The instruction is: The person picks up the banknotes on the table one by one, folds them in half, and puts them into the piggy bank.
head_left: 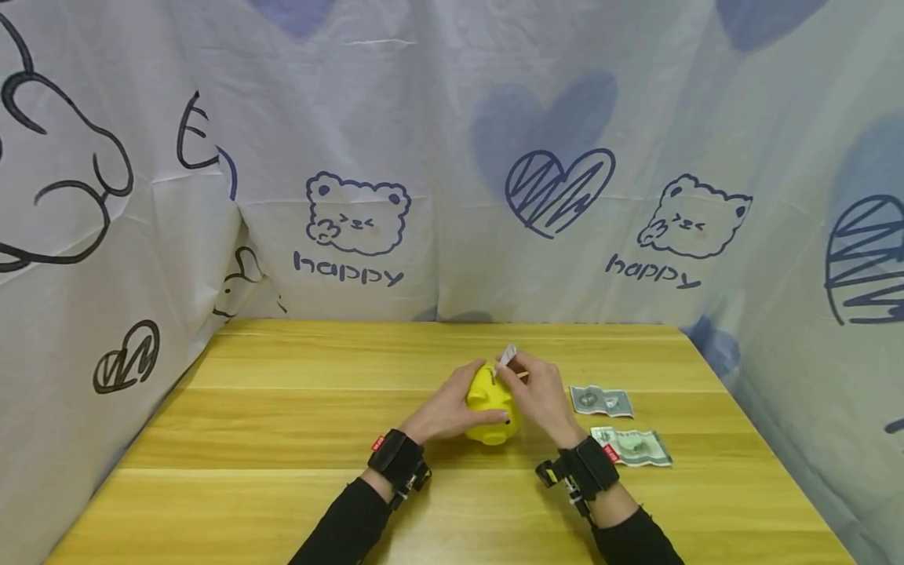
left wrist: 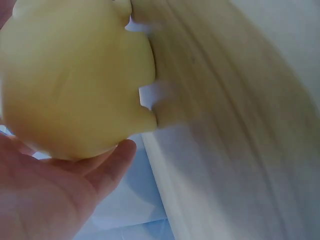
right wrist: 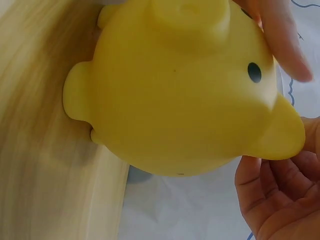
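A yellow piggy bank [head_left: 489, 398] stands on the wooden table. My left hand [head_left: 450, 404] holds it from the left, thumb across the near side; the left wrist view shows this hand [left wrist: 55, 195] against the round body [left wrist: 75, 80]. On the other side, my right hand [head_left: 544, 394] pinches a folded banknote [head_left: 508, 355] at the slot on top. How deep the note sits in the slot is hidden by fingers. In the right wrist view the piggy's face [right wrist: 185, 100] fills the middle, with my right hand [right wrist: 285, 200] behind its ear.
Two more banknotes lie flat to the right: a greyish one [head_left: 602, 401] farther back and a greenish one [head_left: 636, 447] nearer, beside my right wrist. A white cloth [head_left: 452, 235] with printed bears and hearts hangs behind the table [head_left: 282, 439] and along both sides.
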Motion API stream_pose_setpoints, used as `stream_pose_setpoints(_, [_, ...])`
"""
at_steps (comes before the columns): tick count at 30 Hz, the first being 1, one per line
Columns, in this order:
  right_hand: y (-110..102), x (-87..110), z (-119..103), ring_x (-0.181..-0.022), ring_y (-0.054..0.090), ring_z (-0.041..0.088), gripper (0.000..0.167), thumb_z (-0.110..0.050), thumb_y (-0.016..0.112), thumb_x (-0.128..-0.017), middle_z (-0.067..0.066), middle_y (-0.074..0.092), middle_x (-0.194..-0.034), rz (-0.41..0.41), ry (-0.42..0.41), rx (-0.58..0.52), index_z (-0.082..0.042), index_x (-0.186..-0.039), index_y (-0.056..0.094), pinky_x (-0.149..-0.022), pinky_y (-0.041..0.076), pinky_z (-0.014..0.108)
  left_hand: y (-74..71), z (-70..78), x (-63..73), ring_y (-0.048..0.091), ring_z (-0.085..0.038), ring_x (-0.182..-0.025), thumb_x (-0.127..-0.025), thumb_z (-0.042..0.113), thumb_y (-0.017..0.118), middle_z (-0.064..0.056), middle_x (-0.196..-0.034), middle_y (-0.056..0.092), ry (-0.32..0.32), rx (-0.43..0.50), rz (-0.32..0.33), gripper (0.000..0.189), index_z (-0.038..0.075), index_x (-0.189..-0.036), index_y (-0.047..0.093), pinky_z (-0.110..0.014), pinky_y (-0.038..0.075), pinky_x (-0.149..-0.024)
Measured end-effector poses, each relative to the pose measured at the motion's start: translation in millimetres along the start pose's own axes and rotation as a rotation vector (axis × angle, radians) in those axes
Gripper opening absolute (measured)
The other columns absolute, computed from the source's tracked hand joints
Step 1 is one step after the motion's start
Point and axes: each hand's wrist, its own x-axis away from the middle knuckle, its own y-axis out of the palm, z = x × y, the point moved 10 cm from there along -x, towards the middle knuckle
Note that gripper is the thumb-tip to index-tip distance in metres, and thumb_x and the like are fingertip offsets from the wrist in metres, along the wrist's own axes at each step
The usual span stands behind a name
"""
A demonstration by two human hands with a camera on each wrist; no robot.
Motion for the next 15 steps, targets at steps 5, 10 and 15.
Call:
stream_pose_setpoints(5, [0.9, 0.0, -0.5, -0.085, 0.069, 0.016, 0.013, -0.020, 0.063, -0.097, 0.003, 0.073, -0.089, -0.014, 0.009, 0.003, -0.012, -0.101, 0.071, -0.067, 0.057, 0.027, 1.3, 1.3, 0.3, 0.051, -0.015, -0.102, -0.081, 0.055, 0.074, -0.003, -0.129, 0.048, -0.008, 0.018, 0.023, 0.082, 0.023, -0.147, 0.035, -0.030, 0.049, -0.084])
stream_pose_setpoints(10, [3.2, -0.9, -4.5, -0.082, 0.068, 0.016, 0.012, -0.018, 0.063, -0.097, 0.003, 0.071, -0.086, -0.038, -0.020, 0.022, -0.010, -0.100, 0.071, -0.067, 0.056, 0.026, 1.8, 1.1, 0.6, 0.050, -0.017, -0.102, -0.081, 0.054, 0.074, -0.004, -0.129, 0.047, -0.018, 0.032, 0.033, 0.082, 0.024, -0.146, 0.035, -0.032, 0.048, -0.082])
stream_pose_setpoints(15, [4.8, -0.7, -9.1, -0.076, 0.063, 0.011, 0.009, -0.015, 0.063, -0.097, 0.002, 0.069, -0.084, -0.060, -0.054, 0.043, -0.010, -0.099, 0.070, -0.064, 0.053, 0.023, 1.7, -1.5, 2.6, 0.049, -0.018, -0.103, -0.080, 0.056, 0.074, -0.007, -0.136, 0.044, -0.057, 0.035, 0.032, 0.089, 0.025, -0.151, 0.029, -0.033, 0.047, -0.084])
